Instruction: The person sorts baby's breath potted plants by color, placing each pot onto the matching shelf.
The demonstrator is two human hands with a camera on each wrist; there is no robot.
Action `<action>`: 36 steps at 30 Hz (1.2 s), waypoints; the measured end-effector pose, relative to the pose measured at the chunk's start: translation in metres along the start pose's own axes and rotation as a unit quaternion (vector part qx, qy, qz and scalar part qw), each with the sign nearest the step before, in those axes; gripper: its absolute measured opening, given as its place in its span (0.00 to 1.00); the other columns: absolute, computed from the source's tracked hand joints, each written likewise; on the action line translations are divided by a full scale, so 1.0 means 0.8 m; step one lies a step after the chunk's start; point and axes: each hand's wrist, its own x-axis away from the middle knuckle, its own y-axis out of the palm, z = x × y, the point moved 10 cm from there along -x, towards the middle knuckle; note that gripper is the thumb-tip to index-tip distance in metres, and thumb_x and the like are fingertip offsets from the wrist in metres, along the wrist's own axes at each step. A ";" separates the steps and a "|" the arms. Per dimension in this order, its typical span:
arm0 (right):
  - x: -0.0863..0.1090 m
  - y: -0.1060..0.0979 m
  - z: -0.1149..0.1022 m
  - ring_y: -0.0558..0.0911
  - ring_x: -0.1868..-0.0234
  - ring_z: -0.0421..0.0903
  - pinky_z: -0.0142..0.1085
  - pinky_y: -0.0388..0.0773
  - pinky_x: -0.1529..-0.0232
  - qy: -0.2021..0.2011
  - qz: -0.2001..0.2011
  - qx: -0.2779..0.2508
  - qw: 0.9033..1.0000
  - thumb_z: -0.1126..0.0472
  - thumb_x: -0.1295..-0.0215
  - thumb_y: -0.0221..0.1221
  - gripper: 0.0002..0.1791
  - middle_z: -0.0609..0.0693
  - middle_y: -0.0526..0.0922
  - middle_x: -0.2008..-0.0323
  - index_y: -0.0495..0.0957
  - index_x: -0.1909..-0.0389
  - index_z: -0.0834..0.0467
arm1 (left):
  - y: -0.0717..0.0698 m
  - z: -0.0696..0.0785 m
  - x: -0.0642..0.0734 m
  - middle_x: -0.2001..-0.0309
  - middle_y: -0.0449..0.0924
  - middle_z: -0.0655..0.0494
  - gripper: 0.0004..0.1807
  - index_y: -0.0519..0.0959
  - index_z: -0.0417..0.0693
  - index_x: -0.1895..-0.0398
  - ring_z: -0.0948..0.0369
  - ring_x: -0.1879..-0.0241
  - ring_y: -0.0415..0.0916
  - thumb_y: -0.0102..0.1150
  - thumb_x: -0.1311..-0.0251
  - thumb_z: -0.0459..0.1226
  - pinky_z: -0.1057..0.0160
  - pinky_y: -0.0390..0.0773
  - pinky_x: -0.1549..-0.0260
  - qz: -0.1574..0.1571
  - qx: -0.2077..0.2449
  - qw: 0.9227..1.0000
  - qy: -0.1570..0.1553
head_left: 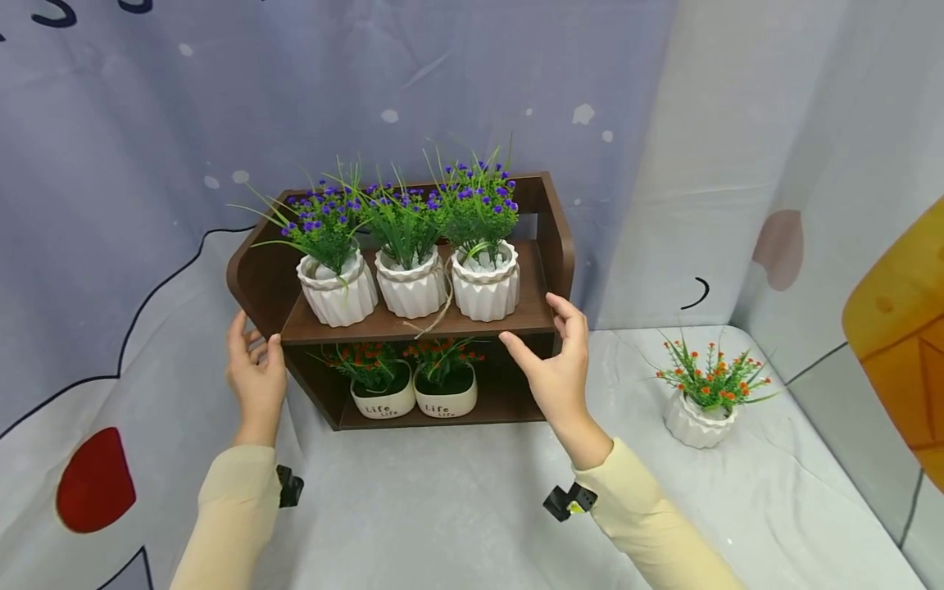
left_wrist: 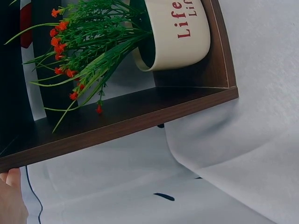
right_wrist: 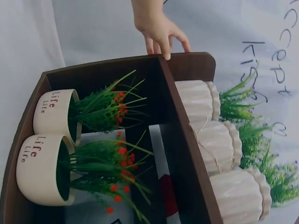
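A dark brown two-tier shelf (head_left: 413, 330) stands between my two hands. On its upper board are three white fluted pots (head_left: 484, 283) with purple flowers. Below sit two cream pots (head_left: 383, 401) lettered "Life", with red flowers. My left hand (head_left: 256, 381) touches the left side panel, its thumb at the front edge and its fingers along the outer side; both wrist views show this contact. At the right front corner, my right hand (head_left: 556, 373) spreads its thumb and fingers beside the shelf. Whether it touches the wood I cannot tell, and the right wrist view does not include it.
To the right, a white fluted pot (head_left: 699, 419) with orange flowers stands on the white cloth surface (head_left: 442, 508). Behind the shelf hangs a printed cloth backdrop (head_left: 457, 74). A loose twine end (head_left: 435, 319) hangs from the upper pots over the board.
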 end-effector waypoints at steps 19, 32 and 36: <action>0.046 -0.131 0.069 0.70 0.42 0.38 0.36 0.65 0.40 -0.010 0.164 0.016 0.986 0.78 0.51 0.64 0.28 0.45 0.73 0.47 0.67 0.47 0.75 | -0.001 -0.004 0.001 0.62 0.64 0.72 0.28 0.66 0.46 0.34 0.80 0.68 0.70 0.53 0.38 0.27 0.83 0.70 0.67 0.004 0.003 1.000 -0.003; 0.091 -0.218 0.134 0.69 0.45 0.35 0.30 0.67 0.43 0.070 0.262 0.089 0.958 0.74 0.50 0.67 0.30 0.40 0.71 0.49 0.68 0.44 0.71 | 0.001 -0.005 -0.001 0.62 0.63 0.74 0.28 0.65 0.48 0.33 0.81 0.67 0.69 0.54 0.38 0.28 0.81 0.70 0.67 0.003 -0.016 1.000 -0.015; 0.114 -0.241 0.158 0.67 0.46 0.35 0.30 0.66 0.44 0.112 0.297 0.108 0.942 0.72 0.50 0.67 0.33 0.40 0.69 0.49 0.67 0.41 0.69 | 0.000 -0.005 -0.001 0.62 0.63 0.73 0.28 0.65 0.47 0.33 0.81 0.68 0.69 0.53 0.38 0.28 0.82 0.70 0.67 0.004 -0.014 1.000 -0.012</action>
